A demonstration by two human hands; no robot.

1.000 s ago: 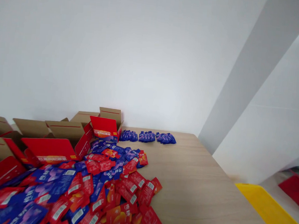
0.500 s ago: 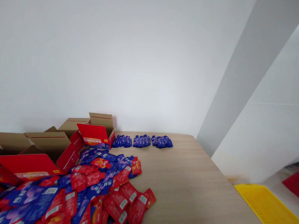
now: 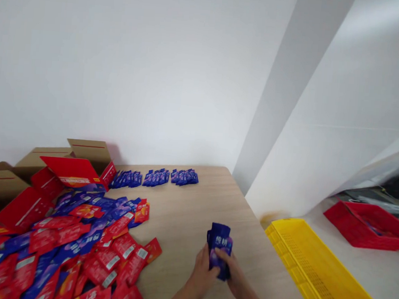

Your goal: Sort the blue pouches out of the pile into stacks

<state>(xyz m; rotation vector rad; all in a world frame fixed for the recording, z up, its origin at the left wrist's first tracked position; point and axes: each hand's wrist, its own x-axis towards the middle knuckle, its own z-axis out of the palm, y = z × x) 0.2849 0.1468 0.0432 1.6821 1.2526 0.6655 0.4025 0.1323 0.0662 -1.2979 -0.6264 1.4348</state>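
Between my two hands, over the right part of the table, is a small stack of blue pouches (image 3: 221,243) with white lettering and purple print. My left hand (image 3: 202,272) grips the stack along its left side and lower edge. My right hand (image 3: 233,269) closes on it from the right, its thumb across the front. How many pouches are in the stack I cannot tell. Left of my hands lies a big loose heap of red pouches (image 3: 111,258) and blue pouches (image 3: 87,238). Three fanned groups of blue pouches (image 3: 156,177) lie in a row near the wall.
Open red cartons (image 3: 71,171) with brown flaps stand at the table's back left. Beyond the right edge of the wooden table (image 3: 209,201) sits a yellow plastic crate (image 3: 318,265). Farther right, a red container (image 3: 369,223) is on the floor. A white wall closes off the back.
Both my hands have come into view from below, holding the blue pouches. My view has turned right, so the heap and cartons sit farther left and the whole yellow crate shows.
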